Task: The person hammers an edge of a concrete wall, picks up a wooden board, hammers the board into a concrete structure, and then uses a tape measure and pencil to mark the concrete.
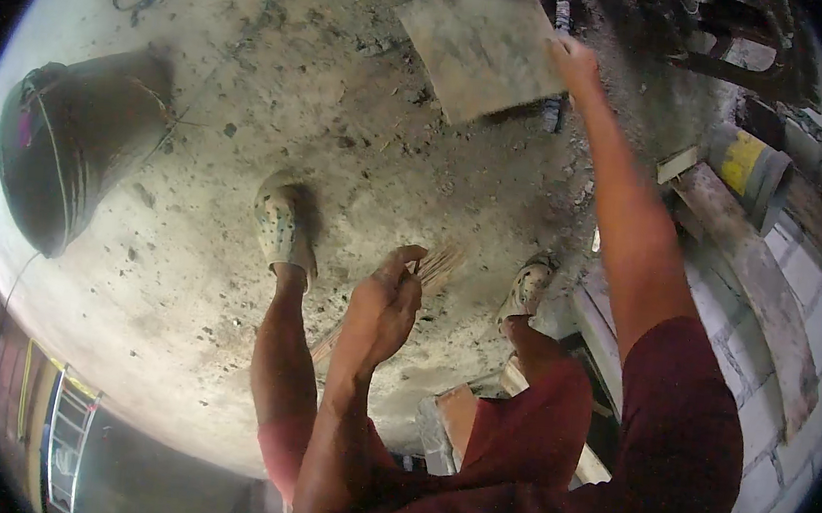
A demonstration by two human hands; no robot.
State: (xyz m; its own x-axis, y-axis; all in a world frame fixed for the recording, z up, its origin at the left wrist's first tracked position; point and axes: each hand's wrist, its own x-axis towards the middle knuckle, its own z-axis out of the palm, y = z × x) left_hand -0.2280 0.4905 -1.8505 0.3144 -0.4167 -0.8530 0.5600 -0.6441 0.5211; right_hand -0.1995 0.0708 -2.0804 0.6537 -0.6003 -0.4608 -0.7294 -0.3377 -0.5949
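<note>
My right hand reaches far forward, its fingers closed on the right edge of a square, dirty grey-beige board. The board is tilted just over the dirt floor. A hammer-like tool with a pale head shows beside that edge, partly hidden by the board and hand. Between my legs my left hand is closed around a bundle of thin brown sticks that looks like a hand broom. The broom's spread ends point away to the right, and my fist hides its middle.
A large dark bucket lies tipped at the left. Crumbs of debris cover the concrete floor. At right are a grey-and-yellow bucket, a plank and a block wall. A ladder is at lower left.
</note>
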